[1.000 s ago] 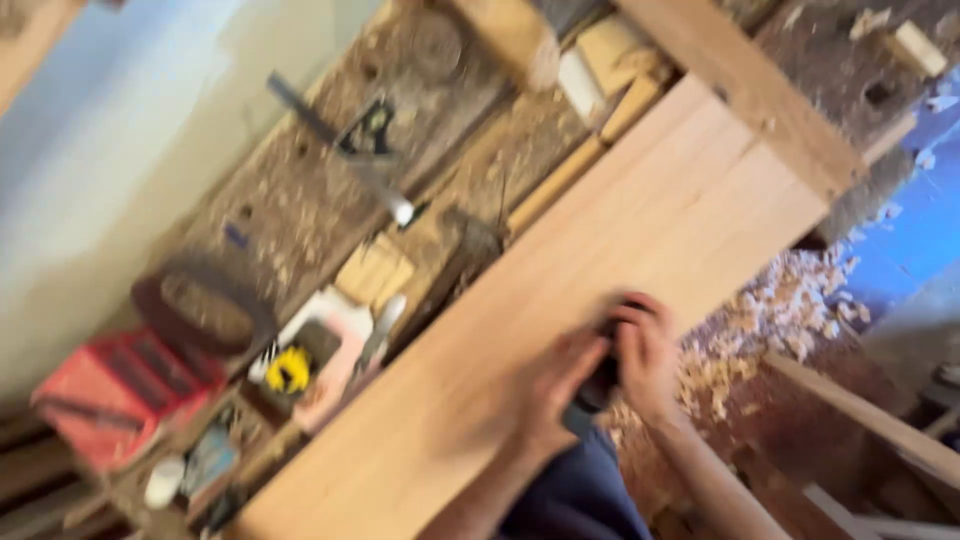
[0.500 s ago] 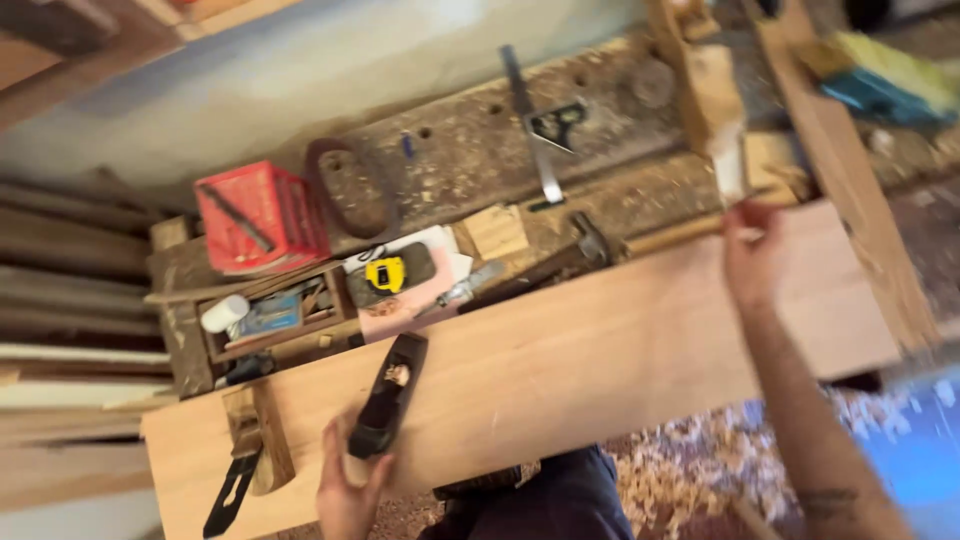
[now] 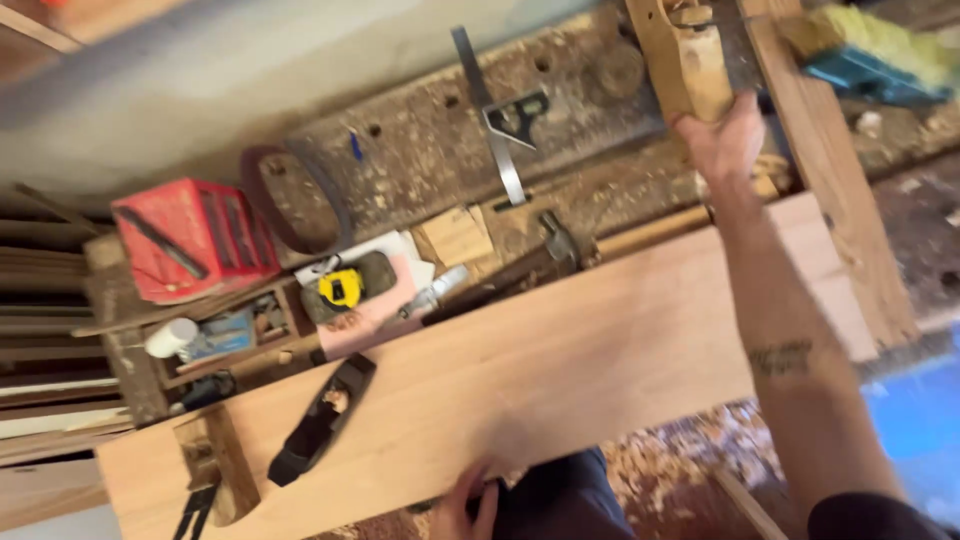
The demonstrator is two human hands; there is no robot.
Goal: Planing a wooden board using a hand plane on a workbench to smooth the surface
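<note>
A long pale wooden board (image 3: 560, 370) lies across the worn workbench (image 3: 420, 150). A black hand plane (image 3: 320, 420) rests on the board's left part, and a wooden plane (image 3: 210, 468) sits at its left end. My left hand (image 3: 465, 505) is at the board's near edge with fingers apart, holding nothing. My right hand (image 3: 722, 140) reaches far across the bench and grips the lower end of a long wooden plane (image 3: 685, 55) at the top of the view.
Behind the board lie a hammer (image 3: 545, 250), a combination square (image 3: 500, 120), a yellow tape measure (image 3: 340, 288), a red box (image 3: 195, 240) and a small tray of odds and ends (image 3: 225, 335). Wood shavings (image 3: 690, 460) cover the floor.
My left hand let go of the black plane, which now lies on the board, and dropped to the near edge. My right hand moved further up to the long wooden plane.
</note>
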